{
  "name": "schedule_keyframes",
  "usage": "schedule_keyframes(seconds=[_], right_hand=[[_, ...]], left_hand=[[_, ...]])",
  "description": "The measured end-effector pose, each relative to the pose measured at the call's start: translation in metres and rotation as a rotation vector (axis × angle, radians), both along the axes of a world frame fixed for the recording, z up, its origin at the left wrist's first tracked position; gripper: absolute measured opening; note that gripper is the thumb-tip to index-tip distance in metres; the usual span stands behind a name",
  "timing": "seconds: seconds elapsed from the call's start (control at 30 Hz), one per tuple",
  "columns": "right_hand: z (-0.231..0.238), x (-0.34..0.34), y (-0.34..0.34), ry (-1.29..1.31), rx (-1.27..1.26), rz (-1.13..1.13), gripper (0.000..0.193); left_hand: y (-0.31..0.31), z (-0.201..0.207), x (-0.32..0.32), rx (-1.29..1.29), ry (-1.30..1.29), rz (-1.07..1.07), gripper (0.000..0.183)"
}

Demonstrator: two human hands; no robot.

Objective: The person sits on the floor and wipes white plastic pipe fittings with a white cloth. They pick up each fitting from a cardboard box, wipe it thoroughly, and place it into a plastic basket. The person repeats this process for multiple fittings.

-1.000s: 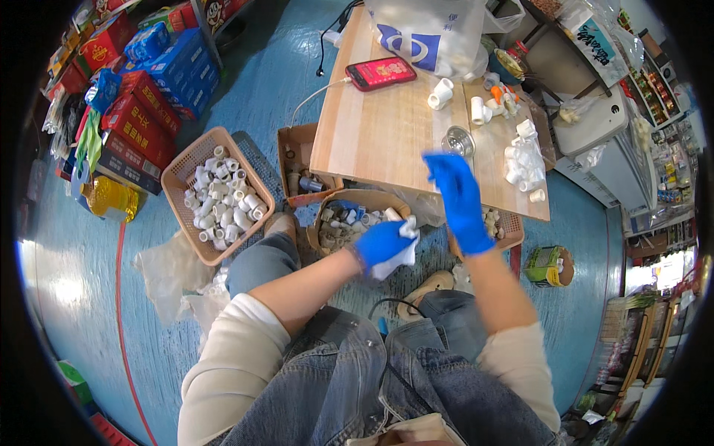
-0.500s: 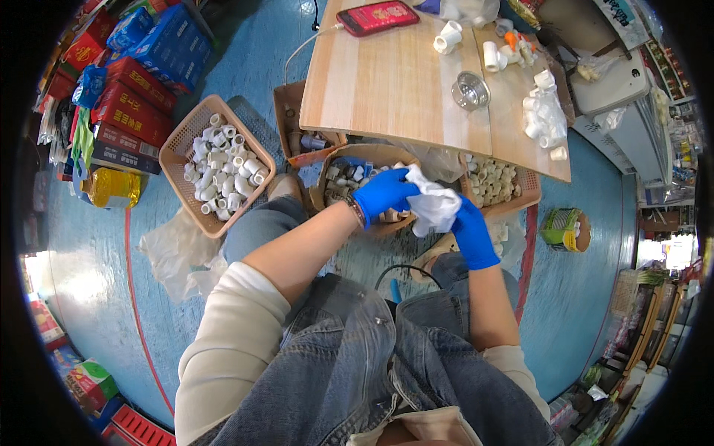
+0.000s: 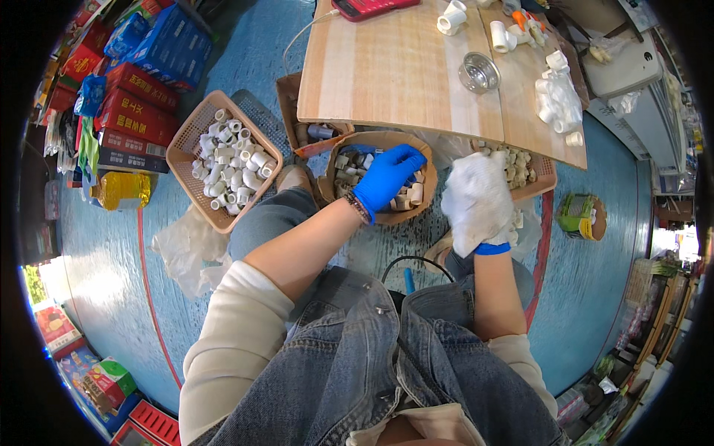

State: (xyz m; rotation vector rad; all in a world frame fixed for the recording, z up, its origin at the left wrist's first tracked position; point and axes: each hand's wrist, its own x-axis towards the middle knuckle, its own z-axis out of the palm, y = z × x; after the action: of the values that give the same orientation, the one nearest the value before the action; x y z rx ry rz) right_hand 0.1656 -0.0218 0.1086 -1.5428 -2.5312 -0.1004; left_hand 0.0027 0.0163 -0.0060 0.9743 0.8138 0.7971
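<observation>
My left hand (image 3: 388, 181), in a blue glove, hovers over a round-edged cardboard box (image 3: 324, 186) of pipe fittings. Its fingers stretch toward the right, slightly bent and a little apart, and nothing shows in them. A crumpled white cloth-like covering (image 3: 477, 199) hides nearly all of my right hand; only the blue glove cuff (image 3: 492, 249) shows below it. The fingers under that covering are hidden. Grey and white fittings (image 3: 401, 201) lie in the box beneath my left hand.
A pink basket (image 3: 217, 217) of white pipe fittings stands at left. Another basket (image 3: 547, 178) of fittings sits partly under the wooden table (image 3: 387, 82). On the table are a metal bowl (image 3: 480, 73), a red phone (image 3: 368, 6) and bagged fittings (image 3: 558, 104). Stacked boxes (image 3: 137, 111) line the left.
Both hands were on the white cloth-like item between them. My left hand has let go and stays over the box; the white item now covers my right hand. The view has shifted slightly.
</observation>
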Motion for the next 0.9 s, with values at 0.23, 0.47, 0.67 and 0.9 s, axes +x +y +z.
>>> schedule_keyframes(seconds=[0.23, 0.47, 0.67, 0.9], right_hand=[[-0.019, -0.017, 0.009, 0.864, -0.418, -0.036, 0.038], [-0.006, -0.021, 0.142, 0.965, -0.113, 0.158, 0.035], [-0.050, -0.081, 0.280, 1.057, -0.021, 0.275, 0.050], [-0.073, -0.074, 0.346, 0.794, -0.060, 0.125, 0.043]], left_hand=[[-0.015, 0.036, 0.004, 0.954, 0.103, -0.078, 0.038], [-0.032, 0.075, -0.002, 0.818, 0.685, -0.361, 0.016], [-0.088, 0.011, 0.011, -0.011, -0.172, -0.572, 0.029], [-0.086, -0.009, -0.004, 0.105, -0.131, -0.292, 0.029]])
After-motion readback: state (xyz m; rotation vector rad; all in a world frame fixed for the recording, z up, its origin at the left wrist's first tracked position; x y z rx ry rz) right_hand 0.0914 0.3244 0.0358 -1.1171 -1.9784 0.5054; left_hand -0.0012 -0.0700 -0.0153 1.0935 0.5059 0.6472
